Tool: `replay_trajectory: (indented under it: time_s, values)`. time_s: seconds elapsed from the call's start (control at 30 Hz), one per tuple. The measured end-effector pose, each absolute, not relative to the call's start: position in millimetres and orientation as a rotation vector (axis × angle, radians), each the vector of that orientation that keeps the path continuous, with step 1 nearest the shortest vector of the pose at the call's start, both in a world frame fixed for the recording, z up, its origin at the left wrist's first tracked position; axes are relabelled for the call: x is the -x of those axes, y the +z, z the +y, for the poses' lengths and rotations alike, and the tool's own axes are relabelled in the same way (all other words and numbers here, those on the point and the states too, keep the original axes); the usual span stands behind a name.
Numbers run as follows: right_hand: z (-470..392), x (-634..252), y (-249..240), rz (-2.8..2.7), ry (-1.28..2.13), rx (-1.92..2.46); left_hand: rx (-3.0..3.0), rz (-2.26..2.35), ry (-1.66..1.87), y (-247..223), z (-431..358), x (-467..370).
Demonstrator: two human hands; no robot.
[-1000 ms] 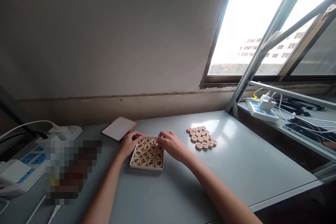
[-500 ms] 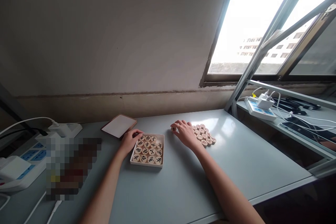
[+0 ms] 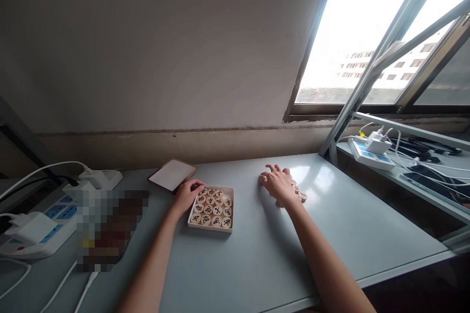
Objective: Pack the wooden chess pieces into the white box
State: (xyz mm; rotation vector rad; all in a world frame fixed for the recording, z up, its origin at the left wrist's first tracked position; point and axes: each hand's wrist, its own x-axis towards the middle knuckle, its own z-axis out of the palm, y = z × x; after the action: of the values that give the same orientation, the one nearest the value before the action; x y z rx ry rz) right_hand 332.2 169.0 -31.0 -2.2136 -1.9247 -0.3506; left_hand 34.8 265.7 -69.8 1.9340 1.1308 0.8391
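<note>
A shallow white box (image 3: 210, 228) holds rows of round wooden Chinese chess pieces (image 3: 208, 209) with dark characters; its far right corner shows a bare spot. My left hand (image 3: 186, 196) grips the box at its far left corner, fingers bent over the rim. To the right, my right hand (image 3: 278, 185) is low over the table, its thumb and index finger around one chess piece (image 3: 263, 179), the other fingers spread. Under and beyond this hand lies a cluster of more pieces (image 3: 302, 196), mostly hidden by it. Behind my left hand rests the box lid (image 3: 172, 174), its pale inside showing.
Power strips (image 3: 38, 234) with plugs and white cables crowd the left side, beside a pixelated dark object (image 3: 117, 225). A metal frame (image 3: 352, 102) rises at the right, by a shelf with another power strip (image 3: 370, 152) and a dark tablet-like device (image 3: 422, 181).
My right hand has moved right with the piece and now covers most of the cluster. My left hand stays at the box. The whole view has shifted slightly.
</note>
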Motion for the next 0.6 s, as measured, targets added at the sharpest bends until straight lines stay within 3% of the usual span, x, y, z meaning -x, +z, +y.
replay_trajectory:
  time_s: [0.23, 0.6]
  values:
    - [160, -270, -19, -2.306, -0.037, 1.585, -1.948, 1.126, 0.837, -70, 266, -34]
    - [154, -241, -22, -2.322, 0.132, 1.583, -1.963, 1.125, 0.860, -70, 267, -34]
